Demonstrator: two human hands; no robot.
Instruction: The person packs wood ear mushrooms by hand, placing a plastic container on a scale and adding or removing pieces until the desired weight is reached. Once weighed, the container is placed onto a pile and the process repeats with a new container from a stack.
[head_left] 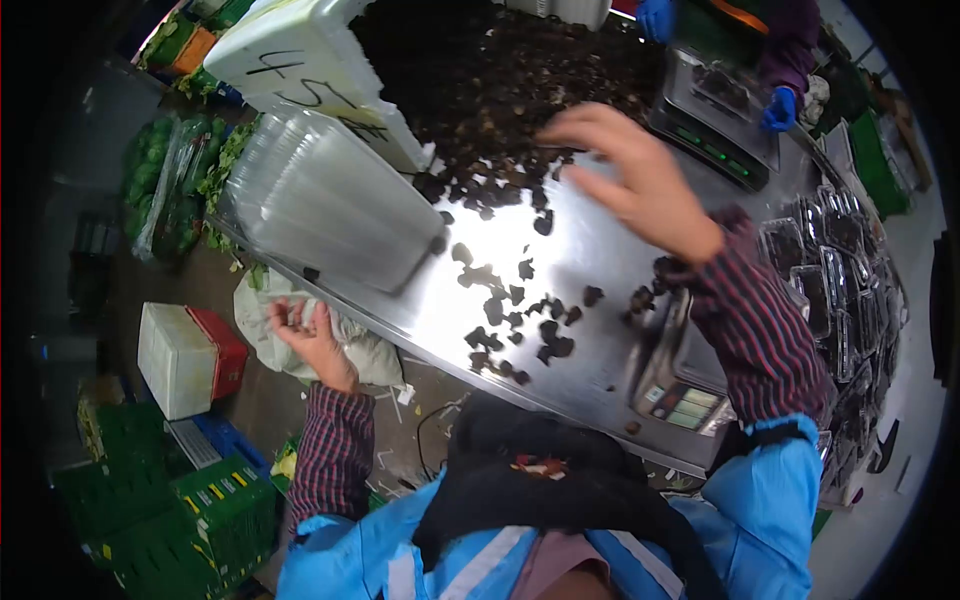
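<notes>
Over the metal table (pixel 590 250), my right hand (pixel 635 180) is held with its fingers apart at the edge of a heap of dark, mushroom-like pieces (pixel 510 90); its fingertips are slightly blurred and nothing shows in them. Smaller loose pieces (pixel 495 310) lie scattered on the metal nearer my body. My left hand (pixel 318 340) is off the table's left edge, palm up, fingers curled loosely apart and holding nothing. Between that hand and the heap stands a tall stack of clear plastic trays (pixel 330 200), leaning at the table's left edge.
A white foam box (pixel 300 60) stands behind the trays. Two scales (pixel 715 120) (pixel 685 390) are on the right, beyond them many filled clear packs (pixel 840 270). Another person's blue-gloved hands (pixel 780 108) are at the upper right. Green crates (pixel 225 510) stand lower left.
</notes>
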